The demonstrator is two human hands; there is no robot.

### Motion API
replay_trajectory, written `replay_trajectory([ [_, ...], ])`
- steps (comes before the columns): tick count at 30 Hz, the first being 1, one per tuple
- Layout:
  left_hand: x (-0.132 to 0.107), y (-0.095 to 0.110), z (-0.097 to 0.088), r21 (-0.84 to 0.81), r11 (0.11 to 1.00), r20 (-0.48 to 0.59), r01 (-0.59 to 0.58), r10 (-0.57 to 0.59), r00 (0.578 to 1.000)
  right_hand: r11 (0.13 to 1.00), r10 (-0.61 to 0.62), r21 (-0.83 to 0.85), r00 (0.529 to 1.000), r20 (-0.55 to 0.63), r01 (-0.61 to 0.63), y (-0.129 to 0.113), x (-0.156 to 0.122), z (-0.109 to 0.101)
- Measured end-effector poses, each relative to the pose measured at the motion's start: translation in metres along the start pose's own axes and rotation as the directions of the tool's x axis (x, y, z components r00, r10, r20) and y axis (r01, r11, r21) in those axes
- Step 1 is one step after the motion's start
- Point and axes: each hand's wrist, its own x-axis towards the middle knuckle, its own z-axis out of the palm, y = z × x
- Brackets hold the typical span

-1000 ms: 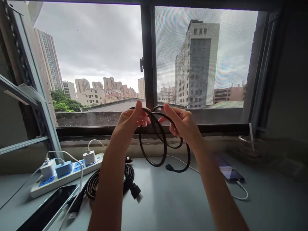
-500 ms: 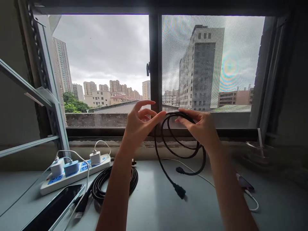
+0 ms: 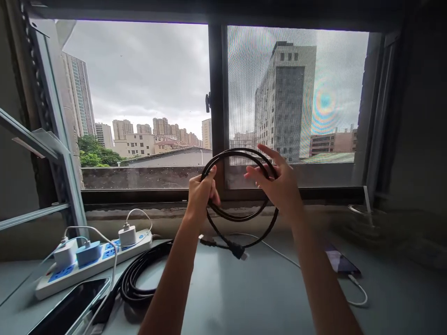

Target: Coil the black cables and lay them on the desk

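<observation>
A black cable [image 3: 239, 217] hangs in round loops between my two hands, above the desk and in front of the window. My left hand [image 3: 201, 193] is closed around the left side of the loops, thumb on top. At the right side, my right hand [image 3: 280, 181] has its thumb and forefinger spread apart, with the loops passing between them. One black plug [image 3: 238, 251] dangles below the coil. The cable's other end [image 3: 208, 241] hangs to the left of it, partly hidden by my left forearm.
Left on the desk [image 3: 237, 298] are a white power strip [image 3: 101, 260] with chargers, a phone-like dark device [image 3: 70, 309] and another coiled black cable [image 3: 131, 279]. A phone [image 3: 340, 260] with a white cord and a clear cup [image 3: 363, 218] with a straw are at right.
My left hand has closed on the left side of the loops. My right hand's fingers have spread apart. The coil is rounder, and the dangling plug has moved up and left.
</observation>
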Motion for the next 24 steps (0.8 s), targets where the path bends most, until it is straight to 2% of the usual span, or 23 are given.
replay_trajectory([
  [3, -0.003, 0.008, 0.000, 0.002, 0.999, -0.223, -0.041, 0.040, 0.974, 0.989, 0.087, -0.121, 0.994, 0.058, -0.080, 0.003, -0.002, 0.001],
  [5, -0.004, 0.011, 0.003, 0.019, 0.997, -0.255, -0.069, 0.072, 0.964, 0.988, 0.131, -0.095, 0.987, 0.091, -0.122, 0.000, -0.003, 0.005],
  [7, -0.005, 0.011, 0.007, -0.004, 0.998, -0.219, -0.065, 0.063, 0.974, 0.982, 0.188, -0.017, 0.977, 0.102, -0.187, -0.004, -0.004, 0.008],
  [10, -0.004, 0.003, 0.012, -0.004, 0.999, -0.059, 0.044, -0.044, 0.997, 0.947, 0.274, 0.142, 0.955, 0.116, -0.289, -0.013, -0.003, 0.005],
  [12, -0.003, -0.007, 0.015, 0.119, 0.980, 0.085, 0.157, -0.168, 0.982, 0.910, 0.308, 0.239, 0.938, 0.157, -0.338, -0.019, -0.003, 0.001],
  [13, -0.002, -0.012, 0.016, 0.203, 0.955, 0.149, 0.216, -0.249, 0.957, 0.898, 0.315, 0.268, 0.935, 0.163, -0.349, -0.022, -0.003, -0.001],
  [15, -0.002, -0.021, 0.018, 0.354, 0.877, 0.258, 0.325, -0.425, 0.867, 0.901, 0.317, 0.275, 0.942, 0.107, -0.335, -0.028, -0.005, -0.003],
  [17, -0.002, -0.027, 0.019, 0.438, 0.810, 0.380, 0.390, -0.560, 0.736, 0.933, 0.279, 0.232, 0.960, 0.010, -0.274, -0.034, -0.008, -0.001],
  [19, -0.003, -0.031, 0.018, 0.453, 0.794, 0.533, 0.406, -0.606, 0.591, 0.966, 0.205, 0.169, 0.978, -0.045, -0.195, -0.039, -0.011, 0.003],
  [22, -0.007, -0.034, 0.015, 0.420, 0.794, 0.749, 0.439, -0.577, 0.327, 0.992, 0.091, 0.087, 0.996, 0.001, -0.090, -0.045, -0.017, 0.010],
  [23, -0.008, -0.036, 0.013, 0.391, 0.803, 0.772, 0.449, -0.552, 0.314, 0.996, 0.064, 0.067, 0.998, 0.027, -0.066, -0.047, -0.018, 0.012],
  [24, -0.010, -0.039, 0.013, 0.343, 0.825, 0.765, 0.450, -0.523, 0.375, 0.997, 0.045, 0.055, 0.998, 0.053, -0.048, -0.049, -0.020, 0.014],
])
